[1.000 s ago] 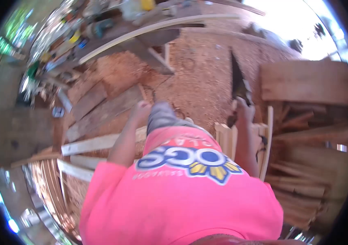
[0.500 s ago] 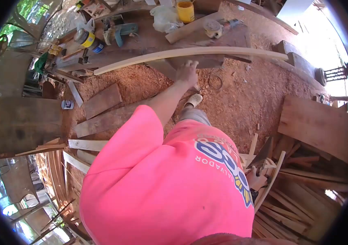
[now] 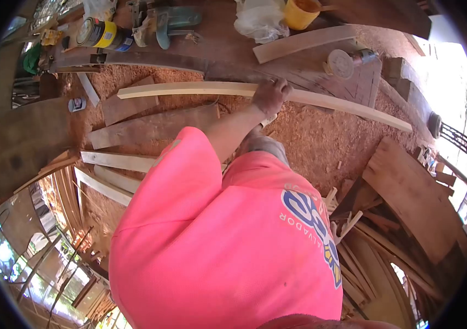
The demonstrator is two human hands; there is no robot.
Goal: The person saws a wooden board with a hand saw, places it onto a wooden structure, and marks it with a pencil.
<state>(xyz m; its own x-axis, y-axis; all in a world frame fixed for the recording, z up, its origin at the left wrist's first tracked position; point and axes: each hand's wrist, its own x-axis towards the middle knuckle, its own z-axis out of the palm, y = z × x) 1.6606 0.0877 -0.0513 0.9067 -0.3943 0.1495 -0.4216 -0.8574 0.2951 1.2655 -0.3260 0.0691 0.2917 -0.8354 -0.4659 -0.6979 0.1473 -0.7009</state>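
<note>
My left hand [image 3: 271,98] is closed over a long, slightly curved wooden strip [image 3: 332,101], near its middle. The strip is pale and stretches crosswise in front of me, above the floor and near the edge of a workbench [image 3: 217,38]. My left arm reaches forward from a pink sleeve. My right hand is out of sight, and my pink shirt [image 3: 228,247] covers much of the lower view. Below the strip, part of my leg shows.
On the bench are a power tool [image 3: 343,63], a curved board [image 3: 304,44], a yellow container [image 3: 302,13], a plastic bag [image 3: 261,22], a teal tool [image 3: 170,24] and a tin [image 3: 93,33]. Boards [image 3: 408,192] are piled at right. Wood shavings [image 3: 304,142] cover the floor.
The strip in my left hand has come closer to me, and its right end has swung lower. My right hand, earlier at lower right beside a dark blade, has left view. The camera has shifted.
</note>
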